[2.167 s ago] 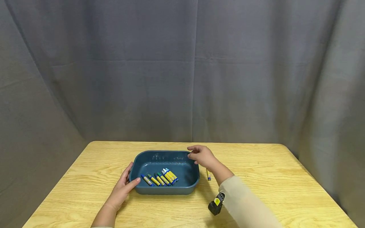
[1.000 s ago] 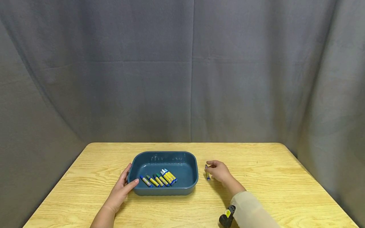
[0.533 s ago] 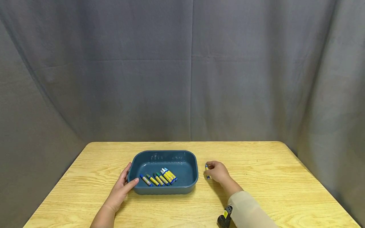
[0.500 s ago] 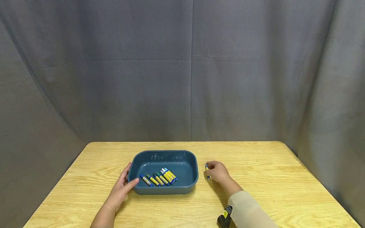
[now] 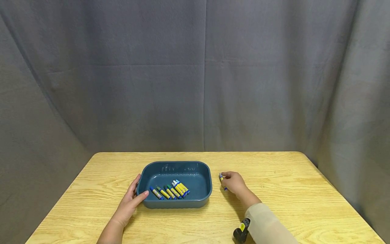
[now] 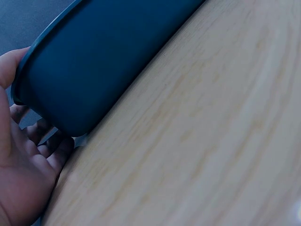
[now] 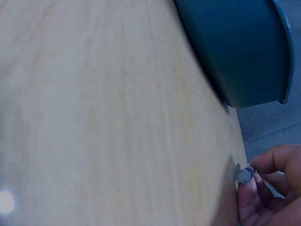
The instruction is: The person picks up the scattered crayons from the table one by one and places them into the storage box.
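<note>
A dark blue rectangular plastic bin [image 5: 176,204] stands on the table. My left hand [image 5: 129,203] holds its left end, thumb over the rim and fingers along the outer wall. That grip also shows in the left wrist view, where the bin's side [image 6: 108,61] meets the palm [image 6: 23,174]. Several yellow-wrapped crayons [image 5: 171,192] lie side by side in the bin, with blue, green and whitish tips. To the right of the bin, my right hand [image 5: 234,183] pinches another crayon [image 5: 221,178] at the tabletop; its blue end [image 7: 245,175] sticks out in the right wrist view.
The wooden table [image 5: 289,189] has rounded far corners. Grey curtains [image 5: 152,101] hang behind it and at both sides. A small black device [image 5: 241,232] with a yellow mark is on the right wrist.
My right hand has left the bin's far right corner and come to the crayon on the table, which it now pinches. The crayon has turned slightly. The left hand keeps its place.
</note>
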A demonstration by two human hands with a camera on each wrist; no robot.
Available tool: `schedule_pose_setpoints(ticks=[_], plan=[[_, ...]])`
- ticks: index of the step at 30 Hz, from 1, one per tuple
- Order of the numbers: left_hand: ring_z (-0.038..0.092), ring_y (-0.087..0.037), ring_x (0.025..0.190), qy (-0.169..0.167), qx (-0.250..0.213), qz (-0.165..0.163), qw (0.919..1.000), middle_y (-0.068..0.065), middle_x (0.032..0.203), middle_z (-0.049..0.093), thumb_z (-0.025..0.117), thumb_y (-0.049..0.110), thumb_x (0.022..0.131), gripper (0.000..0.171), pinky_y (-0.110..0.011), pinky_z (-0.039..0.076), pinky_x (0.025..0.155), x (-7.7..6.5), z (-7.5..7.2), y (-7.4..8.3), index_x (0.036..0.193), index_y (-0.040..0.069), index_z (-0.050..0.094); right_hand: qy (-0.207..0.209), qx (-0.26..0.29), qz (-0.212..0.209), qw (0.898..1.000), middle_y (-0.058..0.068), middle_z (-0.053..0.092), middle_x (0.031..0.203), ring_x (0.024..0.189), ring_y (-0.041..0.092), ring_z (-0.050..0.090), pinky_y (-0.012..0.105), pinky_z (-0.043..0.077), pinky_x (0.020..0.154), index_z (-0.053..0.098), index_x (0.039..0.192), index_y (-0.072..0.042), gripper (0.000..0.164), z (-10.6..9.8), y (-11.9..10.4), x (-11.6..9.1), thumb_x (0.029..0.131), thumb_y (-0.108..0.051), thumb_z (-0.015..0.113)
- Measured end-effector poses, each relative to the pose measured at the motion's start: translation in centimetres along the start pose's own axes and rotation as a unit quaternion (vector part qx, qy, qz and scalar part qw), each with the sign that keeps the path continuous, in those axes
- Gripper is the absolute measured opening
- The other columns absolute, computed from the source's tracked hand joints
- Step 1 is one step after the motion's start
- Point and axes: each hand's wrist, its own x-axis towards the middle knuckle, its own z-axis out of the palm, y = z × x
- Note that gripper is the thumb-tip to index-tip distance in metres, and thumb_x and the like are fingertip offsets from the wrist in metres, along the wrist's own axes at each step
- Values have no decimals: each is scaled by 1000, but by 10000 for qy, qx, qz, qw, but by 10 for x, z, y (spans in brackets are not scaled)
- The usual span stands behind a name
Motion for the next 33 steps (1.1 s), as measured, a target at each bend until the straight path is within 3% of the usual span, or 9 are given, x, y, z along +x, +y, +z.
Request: schedule_pose_setpoints(ticks=[5, 10, 17, 23, 33], plan=[[20, -38, 149, -4, -40, 23, 10000, -21, 162, 19, 55, 19, 98, 77, 1, 31, 86, 0, 0, -1, 159, 16, 8, -193, 763, 162, 9968, 8, 56, 91, 57, 11, 40, 25, 37, 55, 53, 136, 4, 45, -6, -3, 4, 91, 0, 50], [22, -37, 148, 36, -36, 32, 10000, -21, 161, 21, 55, 18, 98, 77, 1, 31, 87, 1, 0, -2, 159, 15, 9, -310, 1067, 97, 9938, 10, 56, 99, 63, 12, 44, 26, 41, 59, 53, 136, 2, 45, -14, -18, 6, 92, -2, 50], [23, -37, 148, 59, -17, 1, 10000, -21, 161, 21, 56, 18, 97, 77, 1, 31, 87, 1, 1, -1, 159, 16, 10, -409, 1121, -179, 9927, 12, 59, 104, 85, 16, 55, 29, 52, 72, 55, 136, 3, 48, -15, -45, 9, 88, -1, 51], [23, -38, 148, 63, 5, -34, 10000, -20, 162, 21, 56, 19, 97, 77, 0, 31, 87, 0, 0, -1, 159, 16, 10, -553, 1036, -363, 9924, 13, 60, 104, 86, 17, 57, 31, 54, 76, 56, 135, 1, 45, -6, -64, 13, 90, -1, 52], [22, -38, 148, 26, -65, 20, 10000, -21, 162, 21, 56, 17, 98, 76, -1, 32, 88, 1, 0, -1, 159, 16, 10, -762, 955, -468, 9914, 10, 60, 99, 79, 14, 53, 21, 47, 62, 61, 129, 0, 42, 19, -87, 15, 88, 4, 57]])
